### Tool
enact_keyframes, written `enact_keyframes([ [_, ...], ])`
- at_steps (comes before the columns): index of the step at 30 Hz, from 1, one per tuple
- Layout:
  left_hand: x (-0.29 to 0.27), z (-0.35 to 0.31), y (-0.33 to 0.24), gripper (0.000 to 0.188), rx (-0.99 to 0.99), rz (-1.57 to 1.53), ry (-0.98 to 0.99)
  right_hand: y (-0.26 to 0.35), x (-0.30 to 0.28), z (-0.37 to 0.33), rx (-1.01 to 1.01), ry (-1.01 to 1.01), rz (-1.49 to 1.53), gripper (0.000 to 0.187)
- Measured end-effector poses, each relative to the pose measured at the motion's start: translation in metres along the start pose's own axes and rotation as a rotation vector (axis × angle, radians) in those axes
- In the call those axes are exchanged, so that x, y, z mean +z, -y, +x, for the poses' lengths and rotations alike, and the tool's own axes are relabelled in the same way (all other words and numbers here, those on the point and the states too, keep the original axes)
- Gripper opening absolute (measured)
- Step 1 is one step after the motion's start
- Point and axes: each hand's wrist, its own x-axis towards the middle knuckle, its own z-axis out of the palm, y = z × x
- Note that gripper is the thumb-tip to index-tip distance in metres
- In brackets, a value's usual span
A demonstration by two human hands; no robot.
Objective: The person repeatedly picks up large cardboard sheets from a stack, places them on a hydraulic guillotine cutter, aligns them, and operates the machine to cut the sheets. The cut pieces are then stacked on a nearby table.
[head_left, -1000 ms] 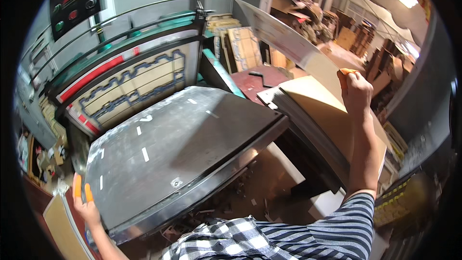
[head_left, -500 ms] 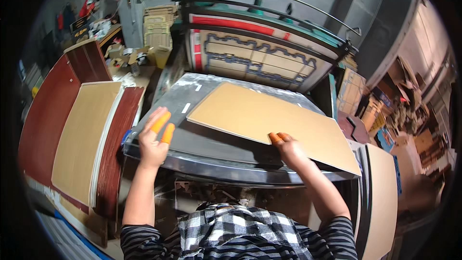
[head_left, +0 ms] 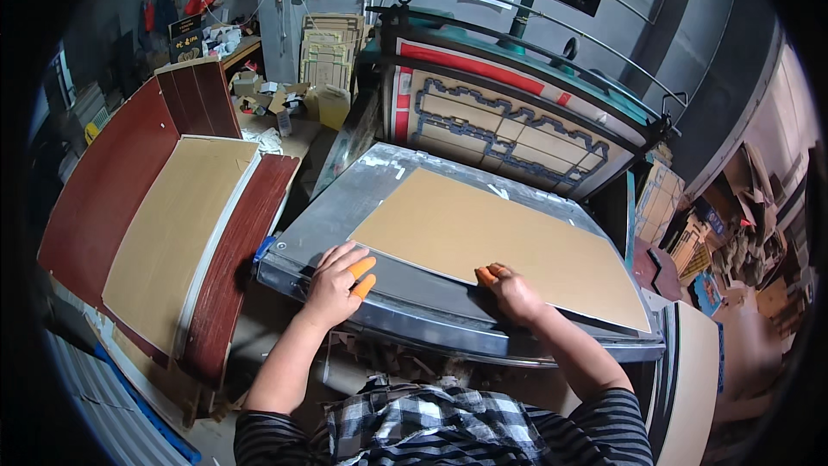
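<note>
Brown sheet (head_left: 500,246): lies over the big metal bed (head_left: 323,207), brown side up; it sits lower and flatter than it did a moment ago, when it was tipped up.
Right hand (head_left: 515,295): stays at the front edge of the sheet, its fingers curled and, it seems, pinched on that edge.
Left hand (head_left: 332,289): spread out and holding nothing, now closer to the sheet's left front corner; I cannot tell if a fingertip touches it.
Orange finger covers (head_left: 362,269): on some fingers of each hand; the two hands are well apart.
What the change means: the sheet looks almost down, but a dark shadow by the right hand makes me think the front edge is a bit up.
Raised board (head_left: 509,134): stands tilted behind the bed, with dark wiggly lines on it.
Right-side stack (head_left: 694,371): more sheets, just beside the bed.
Red-brown panel (head_left: 103,181): well to the left, by another pale brown pile (head_left: 177,233).
</note>
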Motion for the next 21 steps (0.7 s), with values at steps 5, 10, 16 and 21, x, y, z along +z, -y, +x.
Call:
enact_keyframes([
  [5, 0.019, 0.006, 0.004, 0.036, -0.071, 0.097, 0.181, -0.025, 0.025, 0.024, -0.071, -0.094, 0.078, 0.033],
  [10, 0.022, 0.025, 0.005, 0.045, -0.19, 0.184, 0.364, -0.042, 0.026, 0.056, 0.306, 0.088, 0.581, 0.034],
  [16, 0.066, 0.069, -0.023, 0.057, -0.14, 0.15, 0.584, -0.055, -0.001, 0.068, 0.162, 0.318, -0.014, 0.048],
  [21, 0.111, 0.103, -0.045, 0.066, -0.056, 0.252, 0.804, -0.059, -0.022, 0.082, 0.3, 0.454, 0.468, 0.075],
])
